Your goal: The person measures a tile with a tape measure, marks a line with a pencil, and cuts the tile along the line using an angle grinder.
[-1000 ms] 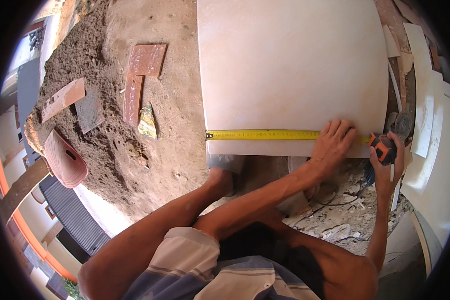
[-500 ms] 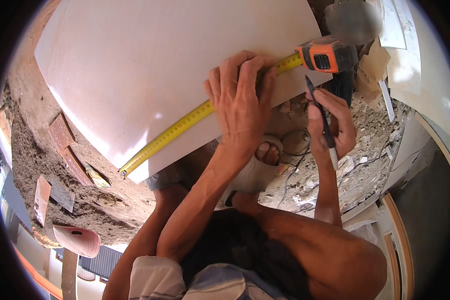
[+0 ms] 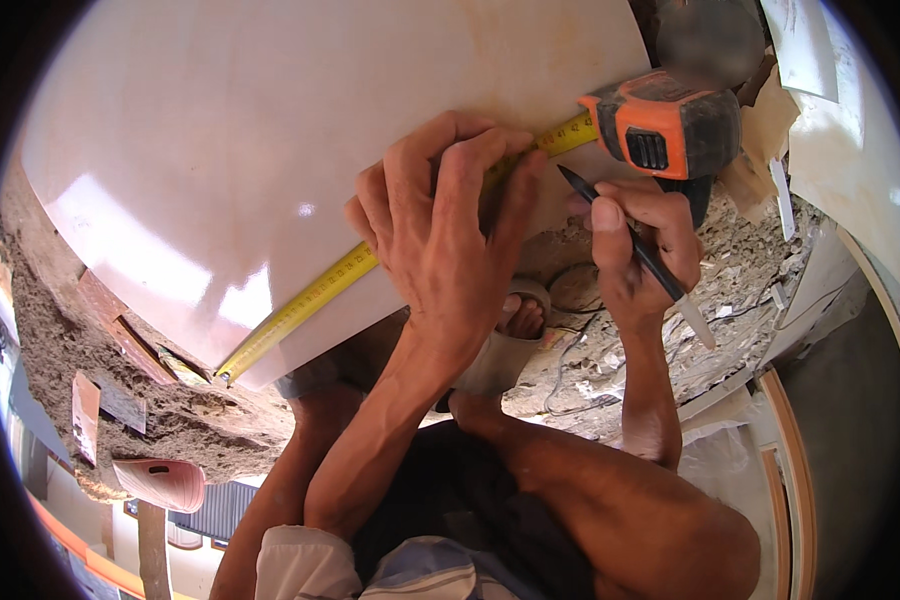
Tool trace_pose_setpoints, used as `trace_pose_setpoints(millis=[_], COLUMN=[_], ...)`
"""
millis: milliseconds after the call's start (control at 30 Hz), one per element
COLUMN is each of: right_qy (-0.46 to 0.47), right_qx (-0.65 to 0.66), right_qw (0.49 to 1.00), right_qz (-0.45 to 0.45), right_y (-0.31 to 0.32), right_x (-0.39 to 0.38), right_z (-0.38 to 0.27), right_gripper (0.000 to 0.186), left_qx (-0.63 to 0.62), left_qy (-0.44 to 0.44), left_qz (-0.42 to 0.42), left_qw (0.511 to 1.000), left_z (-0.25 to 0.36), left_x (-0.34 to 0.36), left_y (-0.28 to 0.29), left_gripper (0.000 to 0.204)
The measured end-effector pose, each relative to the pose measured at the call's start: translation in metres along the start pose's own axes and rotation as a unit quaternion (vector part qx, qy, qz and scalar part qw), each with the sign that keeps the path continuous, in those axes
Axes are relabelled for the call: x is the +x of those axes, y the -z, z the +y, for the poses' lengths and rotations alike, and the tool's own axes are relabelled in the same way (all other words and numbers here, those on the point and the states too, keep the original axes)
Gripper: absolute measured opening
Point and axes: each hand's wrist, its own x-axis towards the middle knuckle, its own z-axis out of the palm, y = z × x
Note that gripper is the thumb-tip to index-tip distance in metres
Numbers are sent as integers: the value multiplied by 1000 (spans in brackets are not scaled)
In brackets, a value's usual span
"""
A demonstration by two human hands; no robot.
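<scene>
A large glossy off-white tile takes up the upper middle of the view. The yellow blade of a tape measure runs across it near its right-hand edge, hooked end at the lower corner. My left hand presses on this blade, thumb and fingertips closed about it close to the case. The orange and black case lies at the blade's upper right end. Pinched in my right hand is a black pen with a white end. Its dark tip points up left, near the tile's edge below the case.
Rough, rubble-strewn ground surrounds the tile, with a thin dark cable on it. Broken tile pieces lie at the left. Pale panels stand at the right. A sandalled foot shows below my left hand.
The tile, tape and left hand appear larger and shifted left in view. My right hand has brought the pen tip left, closer to the blade and my left thumb.
</scene>
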Motion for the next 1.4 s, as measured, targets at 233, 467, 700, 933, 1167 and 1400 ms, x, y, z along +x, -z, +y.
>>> trace_pose_setpoints(millis=[233, 467, 700, 933, 1167, 1400], right_qy=[-16, -33, -30, -35, -43, -43], right_qx=[0, 2, 16, 13, 21, 24], right_qw=[1000, 999, 999, 999, 999, 999], right_qz=[4, 12, 8, 17, 12, 12], right_y=[-4, -5, -7, -7, -7, -8], right_x=[-2, 1, 2, 2, 3, 4], right_z=[4, 2, 2, 3, 3, 1], right_gripper=[17, 16, 16, 17, 15, 13], left_qx=[4, 9, 9, 9, 0, 4], left_qy=[9, 11, 10, 11, 8, 4], left_qz=[0, -9, 0, -5, -1, -2], left_qw=[1000, 1000, 1000, 1000, 1000, 1000], left_z=[-2, 2, 1, 2, -2, -3], left_x=[-1, 2, 1, 2, -1, -1], left_y=[-1, 2, 2, 2, -1, -2], left_gripper=[29, 30, 29, 29, 29, 29])
